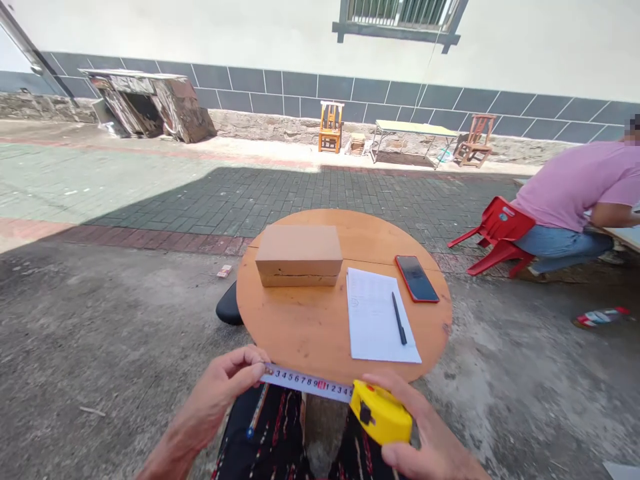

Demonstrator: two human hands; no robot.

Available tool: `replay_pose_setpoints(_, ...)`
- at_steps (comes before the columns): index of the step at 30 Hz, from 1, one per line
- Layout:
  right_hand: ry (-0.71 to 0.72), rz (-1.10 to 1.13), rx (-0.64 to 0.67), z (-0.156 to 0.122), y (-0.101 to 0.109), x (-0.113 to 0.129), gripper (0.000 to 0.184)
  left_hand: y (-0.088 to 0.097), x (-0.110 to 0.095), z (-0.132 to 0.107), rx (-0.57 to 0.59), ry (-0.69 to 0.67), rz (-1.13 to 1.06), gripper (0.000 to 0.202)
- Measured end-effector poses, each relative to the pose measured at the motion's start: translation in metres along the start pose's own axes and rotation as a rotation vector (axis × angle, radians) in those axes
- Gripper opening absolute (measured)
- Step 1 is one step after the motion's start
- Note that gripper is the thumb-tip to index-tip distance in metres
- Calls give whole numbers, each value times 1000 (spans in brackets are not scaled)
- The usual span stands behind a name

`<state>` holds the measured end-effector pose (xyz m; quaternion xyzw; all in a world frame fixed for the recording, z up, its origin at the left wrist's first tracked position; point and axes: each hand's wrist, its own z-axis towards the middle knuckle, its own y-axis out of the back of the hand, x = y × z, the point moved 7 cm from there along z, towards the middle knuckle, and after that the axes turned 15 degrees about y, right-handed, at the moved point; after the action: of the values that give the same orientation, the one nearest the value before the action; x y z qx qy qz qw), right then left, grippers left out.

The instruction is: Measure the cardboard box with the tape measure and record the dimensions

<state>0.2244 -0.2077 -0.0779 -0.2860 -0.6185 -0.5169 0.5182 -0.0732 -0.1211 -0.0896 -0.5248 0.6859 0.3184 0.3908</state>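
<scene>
My right hand (425, 433) grips the yellow case of a tape measure (381, 412) just off the near edge of the round wooden table (300, 327). Its white blade (307, 383) is drawn out to the left, with black numbers and a red mark showing. Between thumb and fingers, my left hand (233, 380) pinches the blade's free end, which the fingertips partly cover. A closed cardboard box (300, 255) lies on the table's far left part. Right of it are white paper sheets (375, 320) with a black pen (399, 319) on top.
A red-edged phone (417, 279) lies on the table's right side. To the right, a person in a pink shirt (585, 177) sits on a red plastic chair (503, 230). A bottle (603, 316) lies on the ground. Wooden chairs (331, 127) and a folding table (415, 129) stand by the wall.
</scene>
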Motion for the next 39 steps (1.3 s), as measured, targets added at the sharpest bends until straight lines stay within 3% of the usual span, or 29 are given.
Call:
replay_pose_setpoints(4,33,27,-235,27,29,-1,55,31,-45,18,-167,-124,24,34)
replay_pose_setpoints(8,144,71,-488,80,63,16,45,58,-93,46,-311,-222,7,33)
replay_pose_setpoints(12,211,87,-634,140,100,33,49,84,-131,87,-392,-236,4,36)
replay_pose_setpoints(15,223,36,-654,180,123,34,49,96,-147,120,-428,-185,29,37)
replay_pose_setpoints(19,169,-12,-674,214,147,17,45,96,-148,154,-438,-84,110,32)
replay_pose_setpoints(23,124,-20,-680,228,161,0,45,94,-139,172,-432,-10,195,24)
replay_pose_setpoints(31,94,-15,-677,237,175,-19,43,96,-137,177,-490,-56,270,34)
replay_pose_setpoints(39,112,5,-665,234,173,-28,40,95,-143,177,-513,-132,345,35)
